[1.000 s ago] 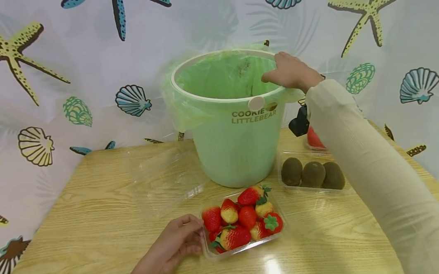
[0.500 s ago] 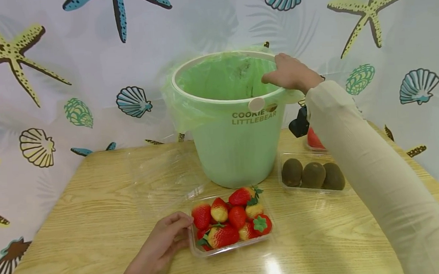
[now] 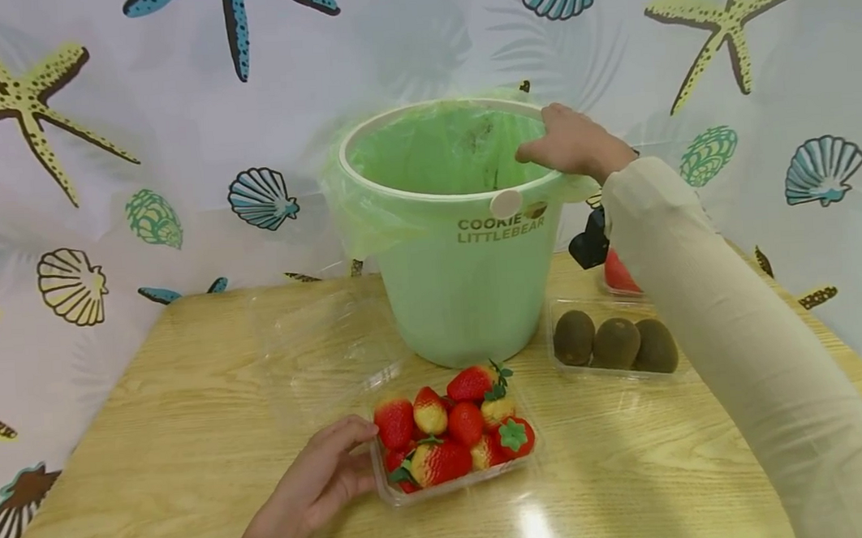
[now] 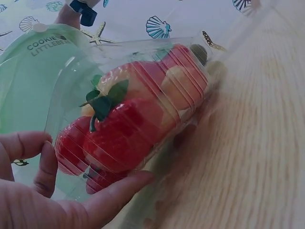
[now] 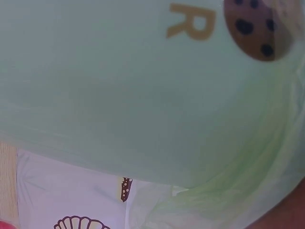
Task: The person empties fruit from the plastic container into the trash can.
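My left hand grips the left end of a clear plastic tray heaped with red and yellow strawberries. In the left wrist view, finger and thumb tips lie against the tray's side, and ridged clear plastic shows the fruit through it. Behind the tray stands a pale green trash bin with a thin green liner folded over its rim. My right hand holds the bin's right rim, thumb towards the inside. Bin wall and liner fill most of the right wrist view; the right fingers are largely hidden there.
Right of the bin sits a clear tray of three kiwis, with a red item behind it, partly covered by the right sleeve. Another clear plastic container lies left of the bin. A patterned cloth hangs behind the table.
The strawberry tray and my left hand have shifted a little to the left, mostly in the first half second. My right hand stays on the bin rim.
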